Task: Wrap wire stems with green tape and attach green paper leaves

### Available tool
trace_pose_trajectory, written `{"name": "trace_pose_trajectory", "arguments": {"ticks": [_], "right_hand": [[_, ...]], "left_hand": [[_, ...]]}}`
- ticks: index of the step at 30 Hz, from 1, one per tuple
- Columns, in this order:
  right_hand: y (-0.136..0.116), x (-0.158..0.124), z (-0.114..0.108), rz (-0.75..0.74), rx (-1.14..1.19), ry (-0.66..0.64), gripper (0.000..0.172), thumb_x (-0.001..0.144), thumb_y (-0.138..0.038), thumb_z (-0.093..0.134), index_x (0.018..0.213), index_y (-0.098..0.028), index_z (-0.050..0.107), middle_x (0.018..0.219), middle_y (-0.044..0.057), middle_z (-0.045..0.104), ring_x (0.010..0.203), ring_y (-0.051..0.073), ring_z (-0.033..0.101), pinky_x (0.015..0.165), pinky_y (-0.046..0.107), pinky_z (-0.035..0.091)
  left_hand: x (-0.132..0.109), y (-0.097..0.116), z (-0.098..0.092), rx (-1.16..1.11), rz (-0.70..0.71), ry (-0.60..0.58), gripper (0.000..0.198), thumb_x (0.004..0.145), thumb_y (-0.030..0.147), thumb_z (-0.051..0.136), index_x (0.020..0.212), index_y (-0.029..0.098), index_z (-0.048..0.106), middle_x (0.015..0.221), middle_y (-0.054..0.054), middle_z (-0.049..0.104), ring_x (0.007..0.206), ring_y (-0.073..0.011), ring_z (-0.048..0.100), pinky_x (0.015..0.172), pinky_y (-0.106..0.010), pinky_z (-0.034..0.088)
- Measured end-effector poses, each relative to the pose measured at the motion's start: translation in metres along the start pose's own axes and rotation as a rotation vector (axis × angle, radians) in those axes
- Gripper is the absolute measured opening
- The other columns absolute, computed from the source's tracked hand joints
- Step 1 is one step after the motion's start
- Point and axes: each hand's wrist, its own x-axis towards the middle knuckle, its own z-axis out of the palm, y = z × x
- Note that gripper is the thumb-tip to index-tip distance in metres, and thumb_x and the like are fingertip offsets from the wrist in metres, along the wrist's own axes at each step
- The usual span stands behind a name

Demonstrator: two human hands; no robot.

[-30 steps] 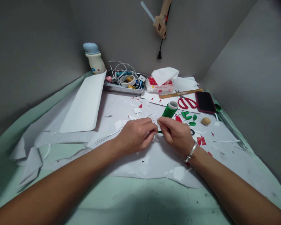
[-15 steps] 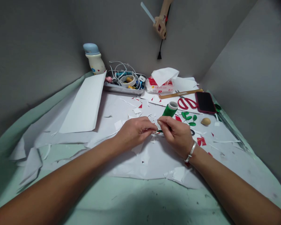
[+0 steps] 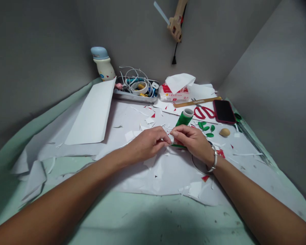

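Before the green roll, green strip crosswise, tight in left hand and right hand grips.

Under both our hands lie matt white paper sheets. Our right hand pinches a smooth green strip, and a shiny metal bangle circles that wrist. Just beyond it stands a glossy green roll. Farther off are a wooden ruler and a glossy phone. Beyond our left hand is a metal tray.
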Motion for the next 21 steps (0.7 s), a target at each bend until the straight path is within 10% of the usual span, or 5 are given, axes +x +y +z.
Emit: {"name": "trace_pose_trajectory", "arguments": {"ticks": [6, 13, 21], "right_hand": [[0.006, 0.003, -0.001, 0.114, 0.038, -0.040, 0.022, 0.085, -0.041, 0.061, 0.085, -0.020, 0.067, 0.066, -0.003, 0.059, 0.055, 0.009, 0.048, 0.053, 0.023, 0.040], [0.004, -0.009, 0.015, -0.291, -0.383, -0.081, 0.018, 0.092, -0.026, 0.054, 0.092, -0.021, 0.071, 0.085, 0.002, 0.071, 0.073, 0.013, 0.061, 0.070, 0.025, 0.046], [-0.007, -0.012, 0.009, -0.471, -0.608, 0.157, 0.019, 0.093, -0.025, 0.054, 0.092, -0.019, 0.072, 0.068, 0.002, 0.064, 0.065, 0.014, 0.056, 0.063, 0.026, 0.042]], "left_hand": [[0.002, 0.006, -0.003, -0.140, -0.034, 0.125, 0.014, 0.086, 0.016, 0.059, 0.090, 0.019, 0.072, 0.085, -0.001, 0.067, 0.080, -0.0128, 0.061, 0.076, -0.026, 0.048], [0.003, -0.004, -0.001, -0.011, -0.146, 0.410, 0.011, 0.085, 0.017, 0.064, 0.089, 0.019, 0.074, 0.083, -0.001, 0.067, 0.073, -0.0114, 0.060, 0.073, -0.025, 0.048], [-0.001, -0.017, 0.005, 0.245, -0.085, 0.246, 0.018, 0.088, 0.015, 0.057, 0.093, 0.019, 0.073, 0.085, -0.003, 0.065, 0.076, -0.0141, 0.062, 0.069, -0.027, 0.048]]}}
